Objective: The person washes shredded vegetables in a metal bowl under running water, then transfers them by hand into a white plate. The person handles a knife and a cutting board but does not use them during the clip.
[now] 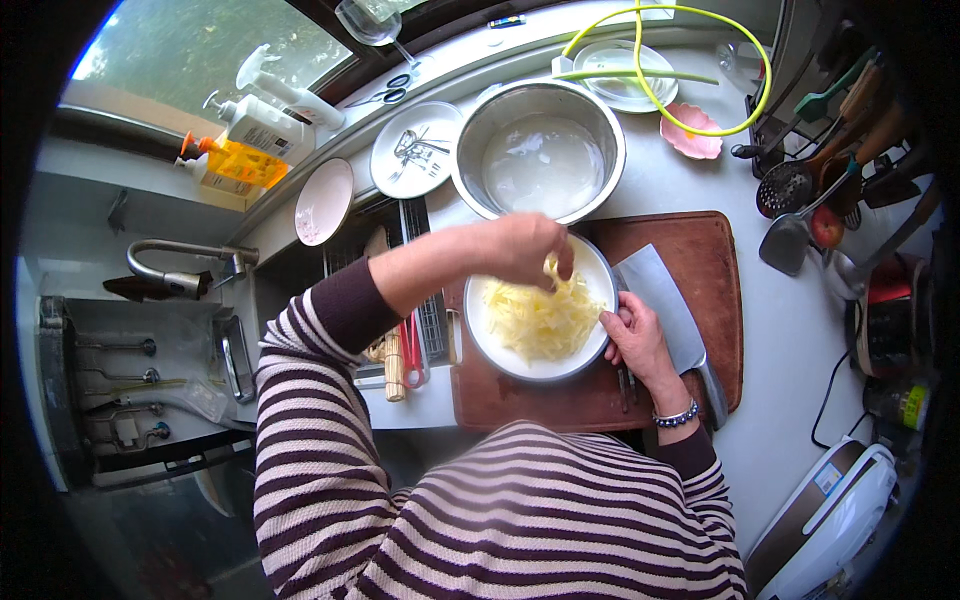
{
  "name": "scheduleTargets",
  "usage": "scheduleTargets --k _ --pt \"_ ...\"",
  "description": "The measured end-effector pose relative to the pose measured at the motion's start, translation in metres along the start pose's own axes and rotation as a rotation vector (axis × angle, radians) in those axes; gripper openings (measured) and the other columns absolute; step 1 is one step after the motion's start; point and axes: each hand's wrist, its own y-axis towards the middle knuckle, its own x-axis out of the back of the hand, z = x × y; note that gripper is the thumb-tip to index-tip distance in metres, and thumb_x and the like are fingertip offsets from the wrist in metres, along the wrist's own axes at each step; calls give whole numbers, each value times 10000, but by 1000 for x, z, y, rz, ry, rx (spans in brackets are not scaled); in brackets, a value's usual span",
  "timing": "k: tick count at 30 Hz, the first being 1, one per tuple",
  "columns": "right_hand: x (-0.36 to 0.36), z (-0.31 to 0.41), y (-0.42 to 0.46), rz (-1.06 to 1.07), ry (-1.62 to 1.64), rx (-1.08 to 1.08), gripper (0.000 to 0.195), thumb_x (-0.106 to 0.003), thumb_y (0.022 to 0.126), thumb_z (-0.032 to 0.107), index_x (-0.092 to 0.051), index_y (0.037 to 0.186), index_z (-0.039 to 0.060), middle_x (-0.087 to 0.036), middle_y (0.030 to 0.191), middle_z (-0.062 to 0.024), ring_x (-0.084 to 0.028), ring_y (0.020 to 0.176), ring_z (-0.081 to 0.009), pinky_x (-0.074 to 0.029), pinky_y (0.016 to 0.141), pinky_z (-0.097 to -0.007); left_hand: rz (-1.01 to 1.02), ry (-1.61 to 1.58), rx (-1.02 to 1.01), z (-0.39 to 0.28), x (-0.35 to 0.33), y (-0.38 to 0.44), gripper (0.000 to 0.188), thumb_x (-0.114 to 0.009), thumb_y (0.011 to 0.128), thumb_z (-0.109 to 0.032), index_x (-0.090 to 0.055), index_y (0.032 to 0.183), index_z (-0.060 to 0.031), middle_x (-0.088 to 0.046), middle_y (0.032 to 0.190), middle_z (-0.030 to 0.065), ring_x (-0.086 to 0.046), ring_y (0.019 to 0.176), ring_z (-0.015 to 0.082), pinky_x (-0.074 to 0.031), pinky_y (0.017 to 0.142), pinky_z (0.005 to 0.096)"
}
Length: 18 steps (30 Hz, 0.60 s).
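My left hand [525, 247] reaches across the upper part of a white plate [495, 358], its fingertips pinching some pale yellow vegetable shreds. A heap of the shreds [536, 322] lies on the plate below them. My right hand [639, 337] grips the plate's right rim between thumb and fingers. Under the plate is a brown wooden cutting board [697, 277]. On the board, right of the plate, lies a cleaver [664, 307], its handle towards me. A large steel pot [544, 161] holding cloudy liquid stands just beyond the plate.
A plate with forks and spoons [397, 124] and an oval dish [324, 202] stand at the back left, near the sink faucet [172, 274]. Right of the pot are a pink dish [690, 135] and a yellow-green hose [765, 82]. Utensils [784, 247] hang over to the right, near a white appliance [832, 517].
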Motion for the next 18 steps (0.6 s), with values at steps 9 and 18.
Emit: scheduleTargets --k 9,18 --pt "-1 2 0 11 6 -15 280 -551 887 131 -484 1103 -34 -585 672 -26 -517 459 -58 -416 393 -183 -402 45 712 126 40 88 509 -687 666 -283 -599 1076 5 -617 1061 181 -600 999 272 -479 856 337" --pt "-1 1 0 8 -7 -16 265 -551 887 126 -492 1090 -33 -584 667 -25 -518 461 -58 -419 392 -186 -614 96 539 131 -2 152 532 -652 669 -290 -546 1124 -34 -574 1094 218 -552 1054 321 -442 908 389"
